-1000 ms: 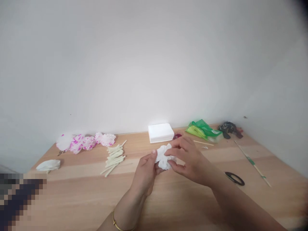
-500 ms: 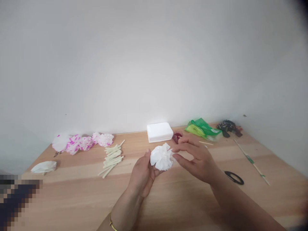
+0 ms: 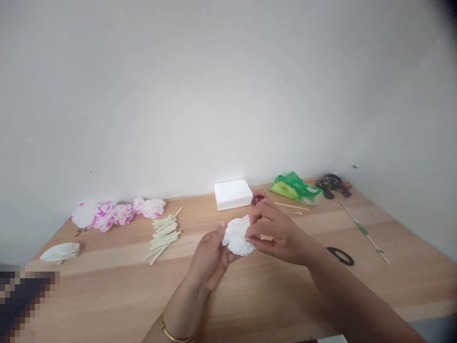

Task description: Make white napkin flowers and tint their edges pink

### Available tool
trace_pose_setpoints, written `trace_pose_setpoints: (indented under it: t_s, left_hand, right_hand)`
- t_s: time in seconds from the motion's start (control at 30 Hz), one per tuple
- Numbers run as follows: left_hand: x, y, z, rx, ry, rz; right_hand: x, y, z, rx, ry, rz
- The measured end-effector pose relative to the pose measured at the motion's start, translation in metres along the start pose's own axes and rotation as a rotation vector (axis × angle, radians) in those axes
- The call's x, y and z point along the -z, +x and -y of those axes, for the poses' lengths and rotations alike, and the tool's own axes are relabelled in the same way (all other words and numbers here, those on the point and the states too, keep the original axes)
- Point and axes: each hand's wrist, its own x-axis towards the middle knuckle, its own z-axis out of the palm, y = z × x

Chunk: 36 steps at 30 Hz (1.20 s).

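Note:
A white tissue paper flower (image 3: 237,236) with ruffled layers is held up over the middle of the table. My left hand (image 3: 211,255) grips it from the left and below, thumb at its edge. From the right, my right hand (image 3: 276,233) pinches the flower's right side between thumb and fingers. Behind the hands lies a stack of white tissues (image 3: 233,194). A small dish of dark red liquid (image 3: 258,198) sits beside the stack, partly covered by my right hand.
On the left are pink-spotted tissue flowers (image 3: 123,214), a plain white one (image 3: 60,251) and several pale green sticks (image 3: 164,234). To the right lie a green plastic bag (image 3: 296,187), a dark crumpled bundle (image 3: 332,184), a black ring (image 3: 341,256) and a thin taped stick (image 3: 364,232).
My right hand has moved left onto the flower, its fingers closing on the right side. The left hand still holds the flower. The view has shifted slightly.

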Motion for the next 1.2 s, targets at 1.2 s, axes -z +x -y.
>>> trace_pose_setpoints:
  t_s: [1.2]
  left_hand:
    - [0.011,0.008,0.003,-0.017,-0.120,0.089]
  right_hand:
    - [0.009,0.001,-0.002,-0.112,0.147,-0.235]
